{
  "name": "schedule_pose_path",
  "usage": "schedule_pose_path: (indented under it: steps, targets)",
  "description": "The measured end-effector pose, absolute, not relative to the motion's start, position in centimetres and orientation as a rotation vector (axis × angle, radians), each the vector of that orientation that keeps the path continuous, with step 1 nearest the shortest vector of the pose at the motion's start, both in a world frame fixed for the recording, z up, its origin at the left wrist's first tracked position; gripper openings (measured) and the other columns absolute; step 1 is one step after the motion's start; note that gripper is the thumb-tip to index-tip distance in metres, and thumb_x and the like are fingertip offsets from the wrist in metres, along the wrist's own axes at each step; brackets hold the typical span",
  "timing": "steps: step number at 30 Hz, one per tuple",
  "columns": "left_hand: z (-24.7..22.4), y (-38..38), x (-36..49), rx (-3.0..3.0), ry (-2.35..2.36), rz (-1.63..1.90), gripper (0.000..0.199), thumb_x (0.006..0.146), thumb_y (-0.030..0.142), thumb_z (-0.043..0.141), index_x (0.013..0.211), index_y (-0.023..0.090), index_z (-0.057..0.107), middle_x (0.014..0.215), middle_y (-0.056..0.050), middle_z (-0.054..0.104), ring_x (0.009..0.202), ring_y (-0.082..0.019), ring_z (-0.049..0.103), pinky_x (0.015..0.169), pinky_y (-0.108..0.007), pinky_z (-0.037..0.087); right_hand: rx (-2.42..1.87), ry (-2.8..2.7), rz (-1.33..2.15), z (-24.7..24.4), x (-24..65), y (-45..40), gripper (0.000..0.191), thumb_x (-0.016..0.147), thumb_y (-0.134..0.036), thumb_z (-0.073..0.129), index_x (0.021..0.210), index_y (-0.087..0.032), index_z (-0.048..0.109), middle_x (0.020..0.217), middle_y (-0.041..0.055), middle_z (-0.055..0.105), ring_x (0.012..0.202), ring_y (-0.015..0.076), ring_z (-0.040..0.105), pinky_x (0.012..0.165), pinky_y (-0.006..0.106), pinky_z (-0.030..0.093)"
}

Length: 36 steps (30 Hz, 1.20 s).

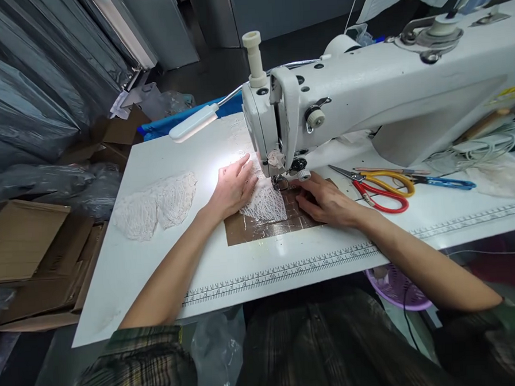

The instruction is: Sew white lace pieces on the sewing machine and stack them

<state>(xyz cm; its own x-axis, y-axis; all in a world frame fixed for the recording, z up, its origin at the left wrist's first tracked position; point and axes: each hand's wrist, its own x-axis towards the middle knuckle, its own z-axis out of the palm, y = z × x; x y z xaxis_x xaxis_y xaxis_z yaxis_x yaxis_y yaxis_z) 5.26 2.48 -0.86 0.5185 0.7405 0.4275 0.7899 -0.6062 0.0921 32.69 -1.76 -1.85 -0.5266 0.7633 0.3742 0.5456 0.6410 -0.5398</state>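
A white sewing machine (260, 124) stands over a brown plate on the white table. White lace fabric (264, 207) lies partly on the brown plate (255, 233), its right edge close to the presser foot (279, 182). My left hand (235, 185) rests on the lace left of the needle area, its fingers spread and pointing forward. Just right of the presser foot is my right hand (324, 200), its fingers bent with the tips near the foot and plate; whether anything is between them is hidden.
Folded lace pieces (157, 204) lie on the table's left. Red-handled scissors (385, 200), yellow-handled scissors (388, 180) and a blue-handled tool (449, 183) lie to the right. A lamp (194, 122) reaches over the table. Cardboard boxes (24, 240) stand at left.
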Motion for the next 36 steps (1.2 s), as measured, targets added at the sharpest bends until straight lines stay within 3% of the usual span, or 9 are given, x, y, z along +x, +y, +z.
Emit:
schedule_pose_path:
  steps: [4,8,11,16,22,27,33,36]
  targets:
    - [0.2,-1.1,6.6,-2.848,-1.209,-0.711,0.026,0.102,0.033,0.047,0.112,0.015,0.064,0.111,-0.012,0.069,0.096,-0.021,0.064,0.082,-0.039,0.053,-1.014,-2.252,0.505,-2.0,32.7,-1.7,0.038,0.092,-0.020,0.053,0.129,-0.020,0.062,0.104,0.0100,0.062,0.087,0.0225,0.061,0.082,0.039,0.053]
    - [0.1,-2.8,7.1,-3.121,-1.093,-0.688,0.022,0.097,0.038,0.061,0.100,0.018,0.068,0.104,-0.007,0.070,0.095,-0.019,0.065,0.087,-0.038,0.054,-0.969,-2.233,0.546,-1.6,32.7,-1.7,0.034,0.092,-0.021,0.054,0.124,-0.018,0.064,0.101,0.0097,0.064,0.085,0.0214,0.061,0.081,0.038,0.052]
    - [-0.5,-2.9,7.1,-3.108,-1.201,-0.741,0.021,0.099,0.034,0.059,0.090,0.018,0.069,0.099,-0.006,0.071,0.091,-0.018,0.066,0.084,-0.038,0.055,-0.895,-2.272,0.660,-0.9,32.6,-1.8,0.027,0.089,-0.025,0.059,0.114,-0.016,0.064,0.096,0.0085,0.065,0.084,0.0202,0.061,0.078,0.036,0.053]
    - [-0.6,-2.9,7.1,-3.121,-1.331,-0.919,0.021,0.100,0.029,0.054,0.089,0.018,0.067,0.095,-0.006,0.071,0.088,-0.017,0.067,0.082,-0.037,0.056,-0.808,-2.386,0.789,-0.3,31.7,-1.9,0.038,0.083,-0.042,0.073,0.109,-0.017,0.059,0.098,0.0082,0.064,0.085,0.0207,0.060,0.076,0.036,0.053]
    - [-0.6,-2.9,6.8,-3.171,-1.316,-0.827,0.014,0.094,0.033,0.066,0.092,0.019,0.069,0.103,-0.006,0.069,0.098,-0.020,0.066,0.090,-0.040,0.055,-0.800,-2.487,0.697,-1.1,31.0,-1.8,0.029,0.090,-0.040,0.066,0.108,-0.019,0.058,0.105,0.0103,0.062,0.093,0.0225,0.060,0.081,0.039,0.052]
    - [-1.0,-2.8,7.0,-3.112,-1.346,-0.820,0.020,0.099,0.028,0.057,0.084,0.019,0.067,0.100,-0.005,0.068,0.092,-0.018,0.064,0.087,-0.039,0.054,-0.822,-2.525,0.681,-1.1,31.0,-1.9,0.036,0.087,-0.047,0.070,0.108,-0.019,0.059,0.108,0.0113,0.061,0.098,0.0253,0.061,0.083,0.041,0.052]
    - [-0.5,-3.3,7.3,-3.066,-1.401,-0.838,0.023,0.102,0.028,0.050,0.086,0.017,0.063,0.098,-0.006,0.070,0.090,-0.017,0.065,0.085,-0.037,0.055,-0.912,-2.480,0.619,-1.2,30.3,-2.2,0.022,0.102,-0.035,0.045,0.097,-0.020,0.059,0.098,0.0095,0.062,0.086,0.0212,0.058,0.075,0.038,0.049]
    - [-0.6,-3.4,7.3,-3.050,-1.284,-0.951,0.022,0.097,0.039,0.062,0.098,0.017,0.066,0.104,-0.009,0.070,0.095,-0.019,0.066,0.084,-0.038,0.057,-0.912,-2.455,0.612,-1.4,30.1,-2.2,0.022,0.102,-0.031,0.042,0.094,-0.019,0.059,0.094,0.0089,0.061,0.084,0.0209,0.057,0.074,0.037,0.048]
